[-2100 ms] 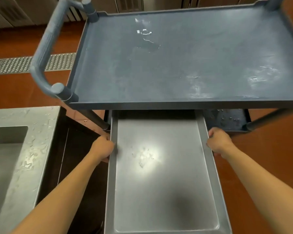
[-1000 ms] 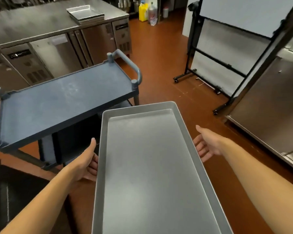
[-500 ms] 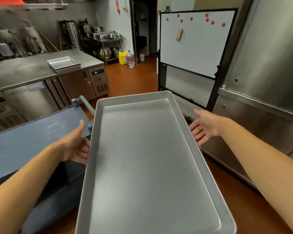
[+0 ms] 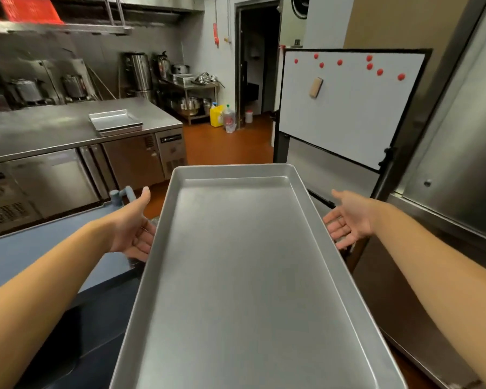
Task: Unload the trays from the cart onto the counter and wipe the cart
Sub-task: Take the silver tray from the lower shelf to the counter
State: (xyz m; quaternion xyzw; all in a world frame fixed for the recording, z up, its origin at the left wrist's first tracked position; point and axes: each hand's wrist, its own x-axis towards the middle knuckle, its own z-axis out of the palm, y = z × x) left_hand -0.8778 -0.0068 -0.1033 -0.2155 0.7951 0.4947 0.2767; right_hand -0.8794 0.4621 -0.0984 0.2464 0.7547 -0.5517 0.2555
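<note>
The step in hand is the carry: one tray is off the cart and on its way to the bench. The long stainless-steel bench [image 4: 54, 127] stands well beyond and to the left of the grip, across a strip of red-brown floor, with the blue-grey plastic cart [image 4: 40, 248] just below and outside the left hand. A large, shallow, rectangular aluminium tray [image 4: 247, 276] lies level between the two hands, its long axis pointing away from the person. The left hand [image 4: 134, 231] is under the tray's left rim and the right hand [image 4: 348, 223] under its right rim — both palms up, fingers straight, thumbs out, so the grip is wide and flat, bearing the tray from beneath rather than closed on it. On the bench, far ahead of the left hand, sits a small stack of matching silver trays [image 4: 115, 122]. The next move probably calls for turning left toward that stack and keeping the tray level — flat palms give little hold against sliding.
</note>
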